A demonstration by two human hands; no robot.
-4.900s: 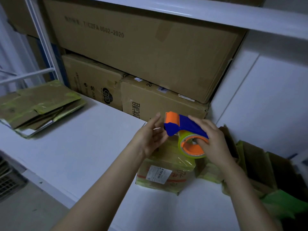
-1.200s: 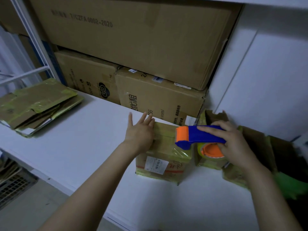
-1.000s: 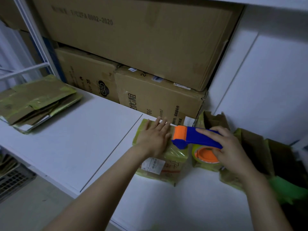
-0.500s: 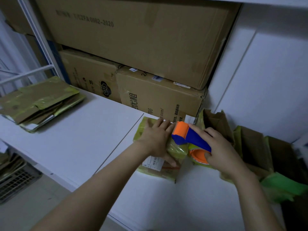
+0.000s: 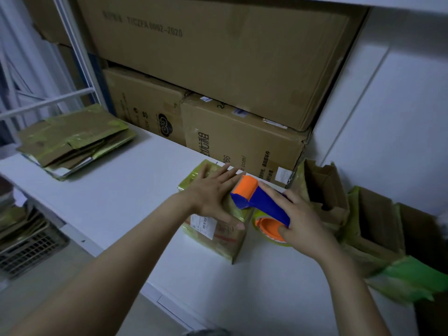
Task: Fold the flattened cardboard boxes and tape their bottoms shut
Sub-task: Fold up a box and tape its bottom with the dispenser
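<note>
A small folded cardboard box (image 5: 218,241), wrapped in yellowish tape and bearing a white label, stands on the white shelf (image 5: 126,197). My left hand (image 5: 213,195) lies flat on the box's top, fingers spread, thumb down its front face. My right hand (image 5: 300,219) grips a blue and orange tape dispenser (image 5: 257,202), whose orange head rests on the right part of the box's top. The roll hangs beside the box's right side. A stack of flattened boxes (image 5: 72,139) lies at the far left of the shelf.
Large brown cartons (image 5: 218,69) fill the back of the shelf right behind the small box. Several opened-up boxes (image 5: 363,219) stand to the right against the white wall. A plastic crate (image 5: 29,248) sits on the floor at lower left.
The dispenser's head has slid farther back along the box's top while tilting up. My left hand stays pressed on the box, now a little farther back.
</note>
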